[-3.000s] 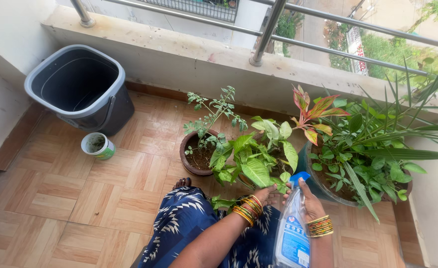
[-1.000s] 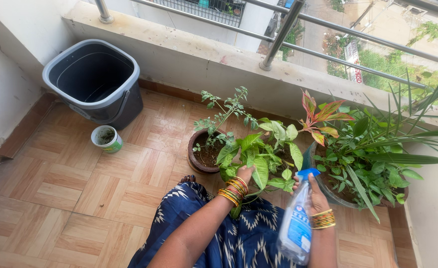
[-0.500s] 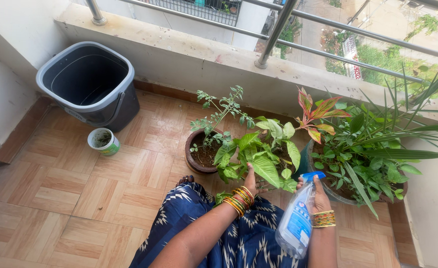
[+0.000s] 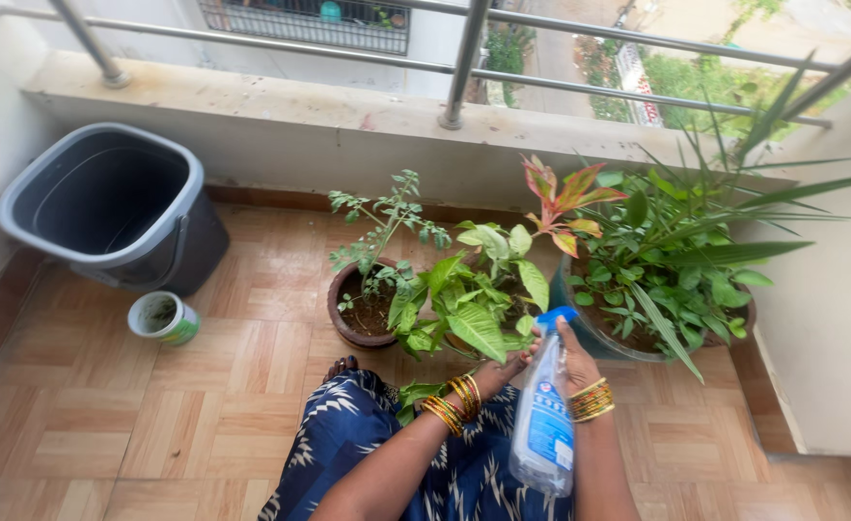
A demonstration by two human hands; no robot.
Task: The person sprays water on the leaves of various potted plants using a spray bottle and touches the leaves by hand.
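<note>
Lowered since a second ago: left hand (image 4: 499, 371), now under the leaves of the green potted plant (image 4: 469, 304), fingers loosely curled at its base. Right hand (image 4: 568, 362) grips the spray bottle (image 4: 543, 415) upright, just beside that plant. Grey bucket (image 4: 107, 207) well apart.

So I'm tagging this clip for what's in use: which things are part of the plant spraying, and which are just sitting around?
In use:
- spray bottle, held in the right hand
- green leafy plant, its lower leaves touched by the left hand

Lying about:
- grey bucket
- small green cup
- brown pot with thin plant
- large pot of mixed plants
</note>
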